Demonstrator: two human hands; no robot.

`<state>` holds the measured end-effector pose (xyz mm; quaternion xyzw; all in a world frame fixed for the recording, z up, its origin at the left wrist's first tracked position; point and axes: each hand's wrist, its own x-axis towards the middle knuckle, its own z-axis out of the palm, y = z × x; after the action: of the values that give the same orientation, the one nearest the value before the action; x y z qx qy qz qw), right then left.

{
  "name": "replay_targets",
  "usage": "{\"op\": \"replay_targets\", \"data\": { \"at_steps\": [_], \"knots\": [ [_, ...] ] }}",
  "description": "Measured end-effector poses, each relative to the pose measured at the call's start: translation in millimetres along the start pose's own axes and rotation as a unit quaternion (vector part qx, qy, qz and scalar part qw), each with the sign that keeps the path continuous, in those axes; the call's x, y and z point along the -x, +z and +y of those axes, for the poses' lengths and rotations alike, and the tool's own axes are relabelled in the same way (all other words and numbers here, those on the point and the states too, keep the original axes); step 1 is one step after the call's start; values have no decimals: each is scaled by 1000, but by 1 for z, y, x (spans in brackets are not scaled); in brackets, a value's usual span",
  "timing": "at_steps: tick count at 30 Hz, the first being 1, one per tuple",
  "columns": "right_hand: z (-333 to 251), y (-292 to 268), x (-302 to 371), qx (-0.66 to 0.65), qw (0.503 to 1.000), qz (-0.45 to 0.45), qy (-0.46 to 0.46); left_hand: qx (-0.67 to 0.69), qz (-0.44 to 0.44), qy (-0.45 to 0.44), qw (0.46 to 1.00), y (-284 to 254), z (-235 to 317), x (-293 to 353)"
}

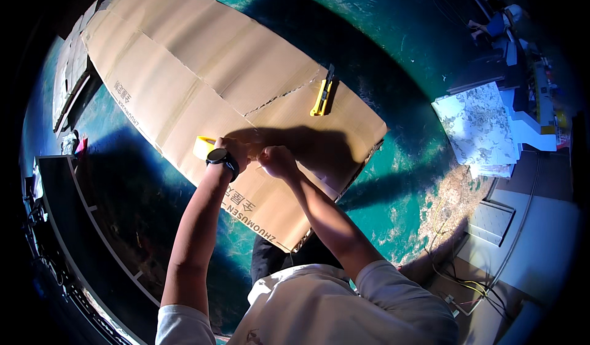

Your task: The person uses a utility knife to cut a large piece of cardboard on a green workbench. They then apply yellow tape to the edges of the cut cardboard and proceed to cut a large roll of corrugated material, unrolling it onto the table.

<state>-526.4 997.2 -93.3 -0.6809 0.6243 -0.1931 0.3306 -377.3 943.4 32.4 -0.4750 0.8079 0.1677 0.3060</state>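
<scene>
My left hand (237,150), with a dark round watch at its wrist, is closed over a large cardboard box (178,108). A yellow roll of tape (203,147) sits against the outer side of that hand, which appears to grip it. Just to the right, my right hand (278,162) is curled into a fist, its fingertips turned toward the left hand. What lies between its fingers is too small to tell. A yellow utility knife (322,96) rests on the cardboard beyond my right hand, near a ragged slanting cut line.
The box stretches away to the far left, above a mottled green floor (399,68). Marbled white sheets (476,126) lie at the right, with cables (479,286) below them. A dark, pale-edged panel (92,222) is at the left. Another person (495,24) is at the far right.
</scene>
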Motion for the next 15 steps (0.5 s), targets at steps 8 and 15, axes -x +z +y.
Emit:
{"op": "replay_targets", "data": {
  "at_steps": [8, 15],
  "knots": [
    [74, -162, -78, 196, 909, 165, 328, -12, 120, 2, 993, 46, 4, -1],
    [26, -89, 113, -287, 925, -244, 55, 40, 148, 8, 988, 47, -5, 14]
  ]
}}
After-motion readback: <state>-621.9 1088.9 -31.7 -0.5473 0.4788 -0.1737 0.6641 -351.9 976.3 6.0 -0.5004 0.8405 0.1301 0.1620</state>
